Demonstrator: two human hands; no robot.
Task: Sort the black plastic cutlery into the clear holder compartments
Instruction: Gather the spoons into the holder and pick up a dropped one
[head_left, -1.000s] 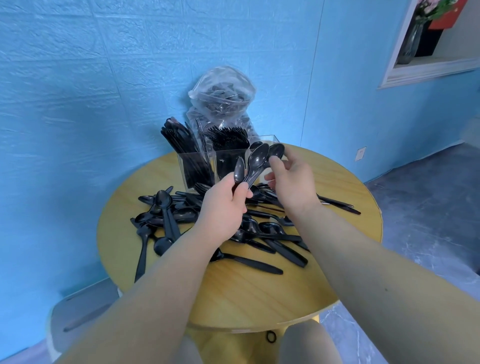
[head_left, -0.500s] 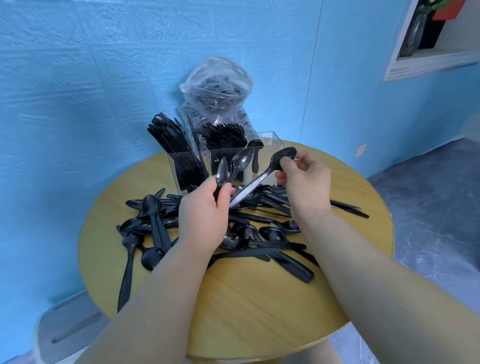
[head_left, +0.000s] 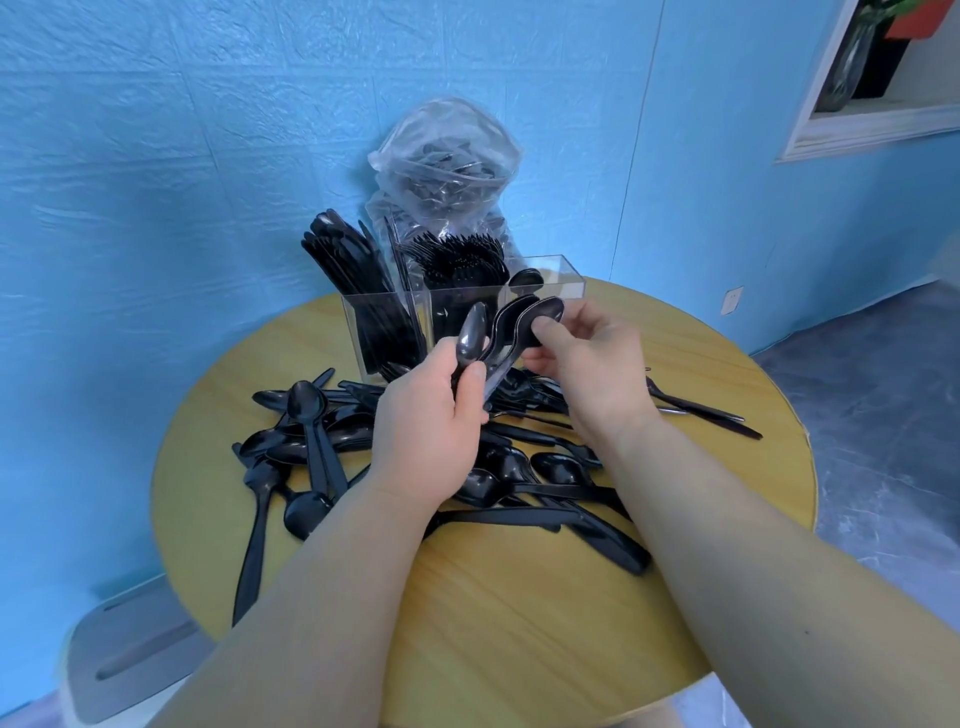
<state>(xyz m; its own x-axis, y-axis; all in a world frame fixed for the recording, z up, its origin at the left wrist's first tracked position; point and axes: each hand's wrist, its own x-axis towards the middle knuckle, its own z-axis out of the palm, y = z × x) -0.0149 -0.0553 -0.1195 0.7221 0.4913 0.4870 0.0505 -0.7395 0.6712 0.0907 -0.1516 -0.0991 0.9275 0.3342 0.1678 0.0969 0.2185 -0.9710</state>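
Over a round wooden desk (head_left: 519, 613), your left hand (head_left: 431, 410) grips a small bundle of black spoons (head_left: 475, 338) by the handles, bowls up, while your right hand (head_left: 587, 358) pinches the bowls of the nested spoons (head_left: 540, 319) at the top of that bundle, thumb on the front one.

The risk, as it looks from here, is the stack itself: the spoons sit unevenly, one bowl standing apart from the nested pair, so a loosened pinch could let one slide out and drop back into the loose pile (head_left: 395, 457) at 6 o'clock of your hands. The clear holder (head_left: 545, 270) stands just beyond your fingers at 12 o'clock, and a careless reach could knock its rim or tip the leaning knives.

The holder has three compartments. The one at 9 o'clock is packed with what appear to be knives (head_left: 343, 265), fanned and tilting out to the left. The middle one holds forks (head_left: 462, 260), tines up. The one at 3 o'clock is nearly bare, with only a spoon bowl or so (head_left: 525, 280) showing above your hands; that, in all likelihood, is where your bundle belongs.

Behind the holder, at 12 o'clock, a clear plastic bag (head_left: 447, 156) holds more black cutlery, its kinds too blurred to tell. Many spoons lie scattered across the desk, with a couple of pieces (head_left: 701, 413) well apart at 3 o'clock.
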